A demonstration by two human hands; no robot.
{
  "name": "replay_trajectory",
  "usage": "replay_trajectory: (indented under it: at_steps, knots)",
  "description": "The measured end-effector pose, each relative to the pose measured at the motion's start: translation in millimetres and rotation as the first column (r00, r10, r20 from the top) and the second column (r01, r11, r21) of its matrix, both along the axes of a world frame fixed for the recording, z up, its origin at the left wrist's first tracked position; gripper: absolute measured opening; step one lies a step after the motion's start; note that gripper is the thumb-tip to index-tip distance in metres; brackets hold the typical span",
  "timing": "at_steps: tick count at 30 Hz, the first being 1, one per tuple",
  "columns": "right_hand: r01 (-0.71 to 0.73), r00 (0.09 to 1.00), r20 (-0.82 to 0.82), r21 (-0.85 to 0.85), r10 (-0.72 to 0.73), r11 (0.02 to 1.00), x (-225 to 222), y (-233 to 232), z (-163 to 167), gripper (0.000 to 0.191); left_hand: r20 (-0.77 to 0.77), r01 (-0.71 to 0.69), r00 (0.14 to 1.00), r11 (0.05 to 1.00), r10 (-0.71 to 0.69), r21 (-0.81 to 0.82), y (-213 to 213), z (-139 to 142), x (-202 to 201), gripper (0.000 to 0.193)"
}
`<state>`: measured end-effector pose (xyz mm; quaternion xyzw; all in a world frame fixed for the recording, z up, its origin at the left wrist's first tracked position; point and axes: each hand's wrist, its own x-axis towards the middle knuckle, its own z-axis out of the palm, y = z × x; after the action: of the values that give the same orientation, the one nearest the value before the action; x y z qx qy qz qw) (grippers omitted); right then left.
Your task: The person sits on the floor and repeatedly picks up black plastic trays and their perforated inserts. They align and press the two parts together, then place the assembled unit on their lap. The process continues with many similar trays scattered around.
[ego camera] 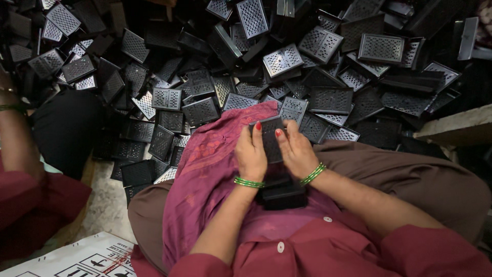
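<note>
Left hand: grip closed round the left edge of a black perforated tray, held over the lap.
Right hand: fingers wrapped on its right edge, hiding much of it.
Stack: dark pieces beneath the wrists, shapes unclear.
Pile: similar trays, cut off at the frame's top.

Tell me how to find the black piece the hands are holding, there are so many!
Start at the magenta cloth over the person's lap, below the big pile of black perforated pieces. Above it, the left hand and right hand meet around one perforated black piece. Only this one is held up between fingers.
</note>
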<state>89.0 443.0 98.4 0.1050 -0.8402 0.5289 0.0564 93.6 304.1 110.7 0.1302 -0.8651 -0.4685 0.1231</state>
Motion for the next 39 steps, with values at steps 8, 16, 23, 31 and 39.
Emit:
replay_trajectory:
  at_steps: [8, 16, 23, 31, 39]
  knots:
    - [0.026, 0.996, 0.078, 0.142, -0.038, 0.990, -4.3, 1.4, 2.6, 0.031, -0.009, -0.011, 1.000, 0.999, 0.012, 0.053, 5.3, 3.3, 4.2, 0.040]
    - [-0.313, 0.949, 0.064, 0.047, 0.309, 0.949, 9.3, 0.3, 18.3, 0.048, -0.022, 0.110, 0.993, 0.981, -0.115, -0.157, -48.8, 23.2, 0.2, 0.039]
    - [0.031, 0.978, -0.187, 0.582, 0.096, 0.813, -74.4, 60.8, 4.3, 0.042, 0.470, 0.700, 0.676, 0.694, -0.568, -0.169, -96.3, 76.3, 60.1, 0.041]
    - [0.139, 0.988, -0.077, 0.827, -0.135, 0.544, -99.7, 100.0, -54.1, 0.079, 0.199, 0.623, 0.766, 0.629, -0.611, -0.465, -95.6, 41.8, 26.3, 0.043]
    - [0.232, 0.956, -0.087, 0.811, -0.282, 0.537, -101.6, 101.2, -47.8, 0.074, 0.161, 0.192, 0.980, 0.775, -0.117, -0.602, -154.6, -24.4, -135.8, 0.034]
